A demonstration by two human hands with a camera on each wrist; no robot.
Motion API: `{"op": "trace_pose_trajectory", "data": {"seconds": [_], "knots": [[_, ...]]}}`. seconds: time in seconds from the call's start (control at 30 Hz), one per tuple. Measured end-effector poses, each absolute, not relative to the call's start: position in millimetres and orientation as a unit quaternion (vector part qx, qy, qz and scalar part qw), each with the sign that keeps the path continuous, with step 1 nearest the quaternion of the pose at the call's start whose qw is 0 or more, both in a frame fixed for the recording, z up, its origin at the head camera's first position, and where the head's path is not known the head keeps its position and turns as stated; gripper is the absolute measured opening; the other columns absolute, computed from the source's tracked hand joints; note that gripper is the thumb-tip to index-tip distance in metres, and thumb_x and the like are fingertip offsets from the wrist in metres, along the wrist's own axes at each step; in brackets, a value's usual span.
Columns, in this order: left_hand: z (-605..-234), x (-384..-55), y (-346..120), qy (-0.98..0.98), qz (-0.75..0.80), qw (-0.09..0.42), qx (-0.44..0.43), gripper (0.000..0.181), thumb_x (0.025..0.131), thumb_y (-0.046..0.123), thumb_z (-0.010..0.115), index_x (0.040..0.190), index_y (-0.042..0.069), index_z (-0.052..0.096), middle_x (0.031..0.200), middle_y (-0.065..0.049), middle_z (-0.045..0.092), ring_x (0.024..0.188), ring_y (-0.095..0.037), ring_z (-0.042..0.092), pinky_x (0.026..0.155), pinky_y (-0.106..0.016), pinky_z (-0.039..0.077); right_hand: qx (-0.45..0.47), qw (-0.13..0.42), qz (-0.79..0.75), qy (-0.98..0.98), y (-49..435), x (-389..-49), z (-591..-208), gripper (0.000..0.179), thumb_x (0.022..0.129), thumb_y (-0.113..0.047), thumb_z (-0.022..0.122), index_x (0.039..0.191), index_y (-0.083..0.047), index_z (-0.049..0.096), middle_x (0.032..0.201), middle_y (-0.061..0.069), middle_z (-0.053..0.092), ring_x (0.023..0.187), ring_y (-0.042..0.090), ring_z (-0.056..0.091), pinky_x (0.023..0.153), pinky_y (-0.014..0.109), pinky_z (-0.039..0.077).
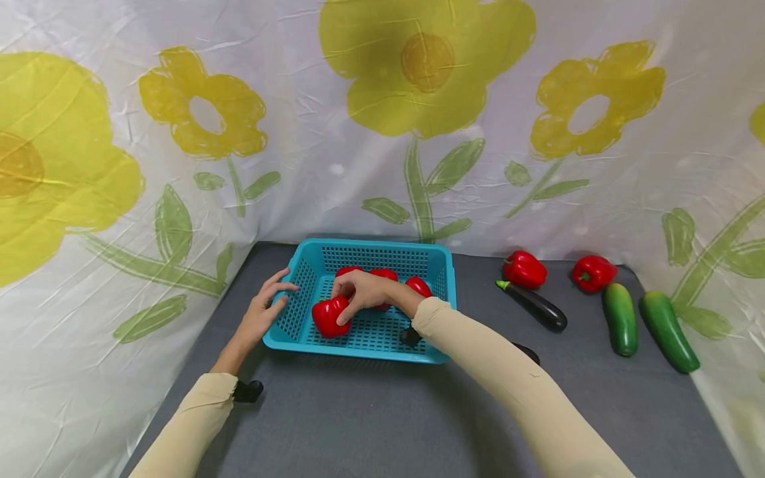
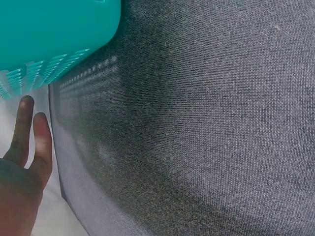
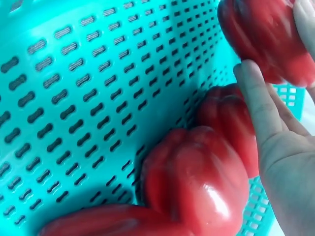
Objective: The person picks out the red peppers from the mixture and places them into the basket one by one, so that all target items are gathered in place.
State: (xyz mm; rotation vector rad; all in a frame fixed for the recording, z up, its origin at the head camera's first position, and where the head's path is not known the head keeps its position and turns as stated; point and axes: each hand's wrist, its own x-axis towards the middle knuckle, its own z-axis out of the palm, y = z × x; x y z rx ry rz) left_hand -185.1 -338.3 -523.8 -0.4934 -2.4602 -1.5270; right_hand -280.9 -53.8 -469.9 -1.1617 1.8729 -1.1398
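My right hand (image 1: 369,291) pinches a glossy red bell pepper (image 1: 326,320) between thumb and fingers, over the left part of a blue perforated plastic basket (image 1: 358,354). In the right wrist view that held pepper (image 3: 266,37) is above the basket floor. Other red peppers lie inside: one pepper (image 3: 197,177) close to the camera, another pepper (image 3: 229,123) beyond it, and part of a red one (image 3: 113,222) at the lower edge. At the basket's left side, my left hand (image 1: 260,317) has its fingers spread, fingertips right at the rim; two fingers (image 2: 42,137) show in the left wrist view.
Right of the basket lie two red peppers (image 1: 524,269), a dark eggplant (image 1: 532,305) and two green cucumbers (image 1: 620,320). Another dark eggplant (image 1: 528,352) is partly hidden by my right sleeve. A flower-painted white cloth (image 1: 323,179) hangs behind the grey table (image 1: 358,411).
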Motion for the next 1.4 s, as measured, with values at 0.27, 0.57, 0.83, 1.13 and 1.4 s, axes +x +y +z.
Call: {"op": "trace_pose_trajectory", "data": {"seconds": [0.27, 0.57, 0.83, 1.13, 1.4], "knots": [[-523.8, -185.0, -337.7, -0.833, -0.519, 0.101, -0.165, 0.024, 0.105, -0.003, 0.048, 0.124, -0.008, 0.062, 0.161, -0.016, 0.029, 0.148, -0.037, 0.019, 0.104, -0.070, 0.024, -0.444, 0.348, -0.427, 0.706, -50.2, -281.6, -473.0, 0.036, 0.087, -0.008, 0.082, 0.120, -0.005, 0.068, 0.118, 0.004, 0.066, 0.109, 0.024, 0.058, 0.083, 0.035, 0.055], [-522.4, -185.7, -334.5, -0.832, -0.518, 0.108, -0.168, 0.024, 0.103, -0.009, 0.047, 0.122, -0.010, 0.062, 0.159, -0.026, 0.028, 0.147, -0.044, 0.019, 0.101, -0.072, 0.024, -0.424, 0.349, -0.416, 0.725, -46.8, -279.4, -476.2, 0.036, 0.086, -0.010, 0.084, 0.119, -0.006, 0.070, 0.114, 0.001, 0.067, 0.107, 0.021, 0.059, 0.081, 0.034, 0.055], [-522.0, -186.0, -334.7, -0.830, -0.519, 0.112, -0.169, 0.024, 0.103, -0.010, 0.047, 0.122, -0.011, 0.062, 0.158, -0.027, 0.028, 0.146, -0.045, 0.019, 0.102, -0.073, 0.023, -0.405, 0.347, -0.411, 0.739, -45.2, -275.2, -477.5, 0.037, 0.084, -0.012, 0.085, 0.118, -0.008, 0.070, 0.111, -0.001, 0.068, 0.107, 0.020, 0.059, 0.080, 0.034, 0.056], [-520.5, -183.9, -335.6, -0.829, -0.523, 0.104, -0.168, 0.024, 0.105, -0.003, 0.048, 0.124, -0.009, 0.062, 0.161, -0.019, 0.028, 0.148, -0.038, 0.019, 0.104, -0.070, 0.023, -0.433, 0.338, -0.393, 0.737, -44.4, -271.4, -473.6, 0.030, 0.084, -0.012, 0.086, 0.110, -0.005, 0.071, 0.103, -0.001, 0.071, 0.098, 0.019, 0.062, 0.078, 0.032, 0.056], [-522.3, -183.8, -337.6, -0.832, -0.520, 0.101, -0.167, 0.024, 0.105, -0.002, 0.048, 0.125, -0.009, 0.061, 0.161, -0.019, 0.027, 0.148, -0.038, 0.018, 0.104, -0.072, 0.022, -0.439, 0.344, -0.380, 0.738, -42.6, -273.6, -477.9, 0.030, 0.083, -0.011, 0.087, 0.109, -0.006, 0.072, 0.100, -0.004, 0.072, 0.095, 0.017, 0.063, 0.079, 0.031, 0.055]]}}
